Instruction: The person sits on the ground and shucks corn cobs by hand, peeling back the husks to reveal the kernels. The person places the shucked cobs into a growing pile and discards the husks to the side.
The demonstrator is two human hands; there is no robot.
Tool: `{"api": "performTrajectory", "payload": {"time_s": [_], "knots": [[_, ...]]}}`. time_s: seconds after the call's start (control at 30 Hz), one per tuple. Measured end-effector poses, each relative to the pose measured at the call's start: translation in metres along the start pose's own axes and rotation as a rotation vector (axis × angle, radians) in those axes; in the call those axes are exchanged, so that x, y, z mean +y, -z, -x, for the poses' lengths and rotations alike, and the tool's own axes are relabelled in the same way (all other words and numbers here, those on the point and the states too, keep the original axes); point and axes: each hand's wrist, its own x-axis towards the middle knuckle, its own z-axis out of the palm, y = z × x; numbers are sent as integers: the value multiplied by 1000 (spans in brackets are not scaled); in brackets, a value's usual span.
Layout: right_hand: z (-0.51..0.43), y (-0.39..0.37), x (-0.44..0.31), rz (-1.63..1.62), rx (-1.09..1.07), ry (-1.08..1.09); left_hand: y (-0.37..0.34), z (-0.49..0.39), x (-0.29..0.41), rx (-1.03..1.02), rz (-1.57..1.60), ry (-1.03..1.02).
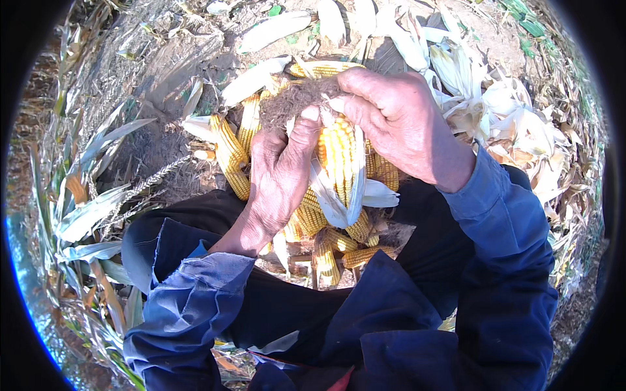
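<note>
Between my hands is a yellow ear of corn point(337, 161), with its pale husk point(326, 195) parted and its kernels showing. A tuft of dry brown corn silk point(296, 105) hangs at its upper end. My left hand point(281, 173) grips the ear along its left side, thumb up near the silk. From the right, my right hand point(401, 124) is pinched at the same upper end, where husk and silk meet. Its fingertips partly cover that spot. Under the ear and my hands lies a pile of husked corn ears point(310, 215), partly hidden.
Pale, unhusked ears point(276, 30) lie on the soil ahead. Loose husks point(513, 127) are heaped at the right. Dry corn stalks and leaves point(98, 210) cover the ground at the left. My bent legs in dark trousers point(430, 225) flank the pile.
</note>
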Motion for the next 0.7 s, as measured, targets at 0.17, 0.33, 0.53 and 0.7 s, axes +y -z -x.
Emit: {"api": "performTrajectory", "payload": {"time_s": [0.17, 0.33, 0.53, 0.7], "knots": [[0, -5, 9, -18, -2, 86, 11, 0, -11, -47, -90, -202], [6, -15, 5, 43, 87, 63, 19, -1, -10, -110, -325, -292], [4, -28, 4, -142, 289, -16, 17, 2, 1, 32, -489, -482], [-9, -30, 20, -577, 209, -252, 18, -6, -2, 90, -75, -293]]}}
